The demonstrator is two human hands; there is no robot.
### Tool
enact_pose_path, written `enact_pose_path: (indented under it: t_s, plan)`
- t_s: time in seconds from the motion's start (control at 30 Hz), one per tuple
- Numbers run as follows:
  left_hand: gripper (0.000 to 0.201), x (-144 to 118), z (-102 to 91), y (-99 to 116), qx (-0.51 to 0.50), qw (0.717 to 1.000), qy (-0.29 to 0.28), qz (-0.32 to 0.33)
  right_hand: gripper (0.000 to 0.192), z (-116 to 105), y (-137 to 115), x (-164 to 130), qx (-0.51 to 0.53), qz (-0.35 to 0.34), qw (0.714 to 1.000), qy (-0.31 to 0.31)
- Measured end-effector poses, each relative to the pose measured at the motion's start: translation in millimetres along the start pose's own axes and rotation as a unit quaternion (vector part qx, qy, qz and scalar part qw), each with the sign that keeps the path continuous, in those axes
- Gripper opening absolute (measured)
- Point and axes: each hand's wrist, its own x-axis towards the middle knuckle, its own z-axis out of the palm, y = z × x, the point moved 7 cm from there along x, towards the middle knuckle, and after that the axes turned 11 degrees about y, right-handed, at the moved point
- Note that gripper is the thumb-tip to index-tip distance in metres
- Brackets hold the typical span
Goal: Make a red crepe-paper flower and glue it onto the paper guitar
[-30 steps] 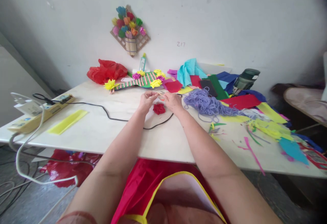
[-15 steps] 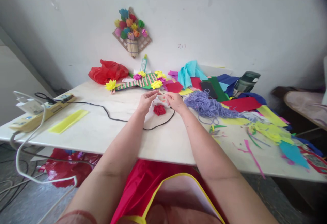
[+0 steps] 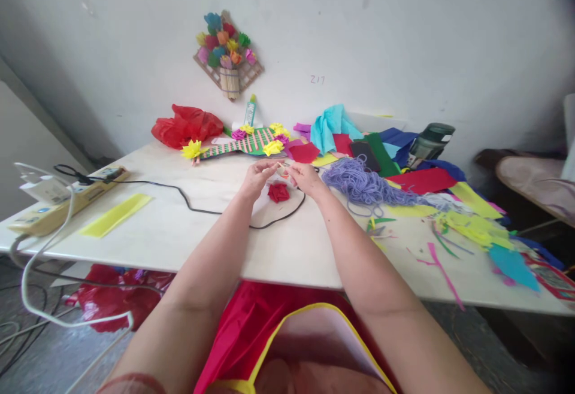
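My left hand (image 3: 255, 177) and my right hand (image 3: 306, 177) meet above the white table (image 3: 179, 232), fingertips pinched together on a small pale piece (image 3: 283, 169) held between them. What the piece is stays too small to tell. A red paper flower (image 3: 279, 191) lies on the table just below and between my hands. A black cable (image 3: 188, 199) loops around in front of the flower.
A woven green strip with yellow and pink paper flowers (image 3: 251, 141) lies behind my hands, beside a glue bottle (image 3: 250, 110) and red bag (image 3: 186, 125). Purple yarn (image 3: 359, 181), coloured paper sheets (image 3: 467, 214) and a dark flask (image 3: 429, 141) fill the right. A power strip (image 3: 63, 199) and yellow strip (image 3: 115, 214) lie left.
My hands have stayed together over the red flower, with only small finger movements on the piece. The view shifted slightly.
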Motion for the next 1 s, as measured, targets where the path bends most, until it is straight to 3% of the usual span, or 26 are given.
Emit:
enact_pose_path:
  t_s: [0.2,0.5,0.67,1.0]
  plan:
    - [0.031,-1,1.4,2,-0.001,1.000,-0.003,0.007,0.029,5,6,1,0.007,0.008,1.000,-0.003]
    - [0.037,0,4.0,-11,-0.036,0.998,-0.004,-0.044,0.029,8,2,0,0.022,-0.010,1.000,-0.007]
    - [0.039,3,-6.6,-17,0.006,0.998,0.040,-0.051,0.022,-1,-8,-2,-0.043,-0.041,0.997,0.049]
    - [0.037,-1,1.3,-7,-0.001,0.999,0.006,-0.045,0.018,-10,-3,-2,-0.171,-0.040,0.979,0.099]
